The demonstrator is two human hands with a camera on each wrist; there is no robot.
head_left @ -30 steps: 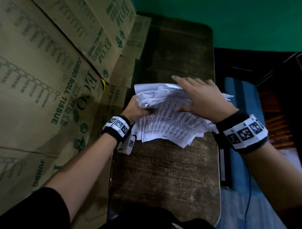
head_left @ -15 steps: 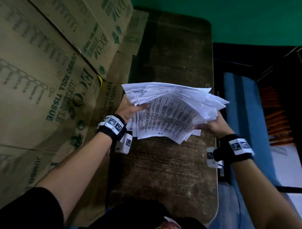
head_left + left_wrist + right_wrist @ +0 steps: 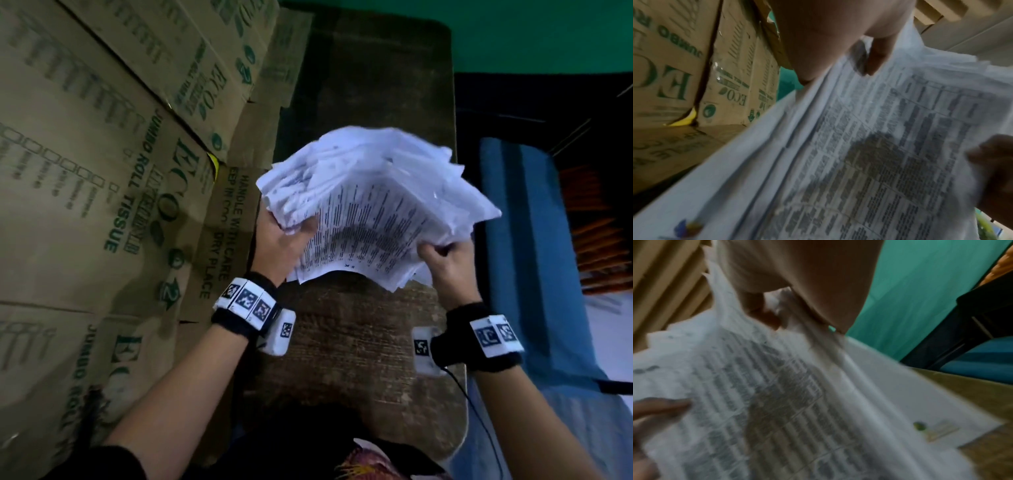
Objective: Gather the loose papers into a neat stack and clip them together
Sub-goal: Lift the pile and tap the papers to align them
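Note:
A ragged bundle of white printed papers [image 3: 370, 205] is held up off the dark wooden table [image 3: 349, 342], tilted with its far edge raised. My left hand [image 3: 284, 236] grips the bundle's left edge, thumb on top. My right hand [image 3: 445, 260] grips the right edge, fingers curled under. The sheets fan out unevenly at the far and right sides. In the left wrist view the papers [image 3: 859, 154] fill the frame under my left hand [image 3: 869, 53], and in the right wrist view the papers [image 3: 777, 394] lie below my right hand [image 3: 777, 309]. No clip is visible.
Stacked cardboard cartons [image 3: 102, 171] printed "JUMBO ROLL TISSUE" stand close along the table's left side. A blue cushion [image 3: 520, 240] lies to the right of the table, with a green wall [image 3: 513, 34] behind. A thin black cable [image 3: 479, 411] trails from my right wrist.
The papers have gone from lying on the table to being lifted and tilted. My right hand moved from pressing on top to gripping the right edge; the left kept its hold.

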